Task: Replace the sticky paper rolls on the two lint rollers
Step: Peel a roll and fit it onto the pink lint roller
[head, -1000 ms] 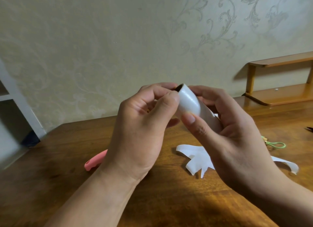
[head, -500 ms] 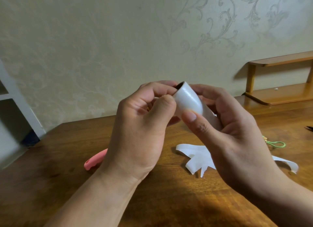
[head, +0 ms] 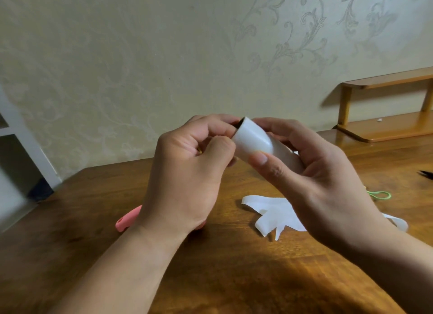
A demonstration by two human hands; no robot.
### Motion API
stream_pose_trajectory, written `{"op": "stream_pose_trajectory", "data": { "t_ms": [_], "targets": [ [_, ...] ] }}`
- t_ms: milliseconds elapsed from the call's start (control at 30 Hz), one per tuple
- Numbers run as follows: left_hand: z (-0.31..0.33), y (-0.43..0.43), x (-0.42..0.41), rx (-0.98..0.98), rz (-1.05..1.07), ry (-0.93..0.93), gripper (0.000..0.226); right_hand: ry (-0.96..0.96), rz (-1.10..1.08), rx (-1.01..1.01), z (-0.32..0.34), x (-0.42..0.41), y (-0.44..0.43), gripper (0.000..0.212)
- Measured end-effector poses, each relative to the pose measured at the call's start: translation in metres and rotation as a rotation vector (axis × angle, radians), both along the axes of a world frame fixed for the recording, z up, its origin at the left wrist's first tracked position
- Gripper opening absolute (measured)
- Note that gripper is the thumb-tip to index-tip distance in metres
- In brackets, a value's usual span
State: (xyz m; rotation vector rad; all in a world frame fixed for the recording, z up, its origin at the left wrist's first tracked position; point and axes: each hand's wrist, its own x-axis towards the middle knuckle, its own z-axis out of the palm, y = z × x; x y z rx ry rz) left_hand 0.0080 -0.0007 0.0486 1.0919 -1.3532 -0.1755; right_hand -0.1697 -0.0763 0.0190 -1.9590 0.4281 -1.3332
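A white sticky paper roll [head: 254, 139] with a dark hollow core is held above the wooden table [head: 234, 278]. My right hand [head: 316, 180] wraps around its body, thumb on top. My left hand [head: 185, 175] pinches the roll's near end with thumb and fingertips. A pink lint roller handle [head: 127, 217] lies on the table behind my left wrist, mostly hidden. Torn white paper pieces [head: 269, 210] lie on the table under my right hand.
A wooden shelf riser [head: 384, 119] stands at the back right against the patterned wall. A green loop [head: 379, 194] and a dark object [head: 425, 174] lie at the right edge. A white shelf unit [head: 14, 149] stands at the left.
Both hands with the roll have shifted slightly; my left thumb has slid back along the roll's end, exposing more of its white surface.
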Motion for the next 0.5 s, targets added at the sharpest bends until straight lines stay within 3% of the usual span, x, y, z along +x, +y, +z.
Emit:
{"op": "stream_pose_trajectory", "data": {
  "t_ms": [300, 500],
  "targets": [
    [0.015, 0.011, 0.006, 0.133, -0.236, -0.157, 0.037, 0.022, 0.365, 0.228, 0.012, -0.009, -0.017, 0.036],
    [0.022, 0.014, 0.003, 0.119, -0.201, -0.277, 0.022, 0.010, 0.352, 0.307, 0.013, -0.011, -0.021, 0.042]
  ]
}}
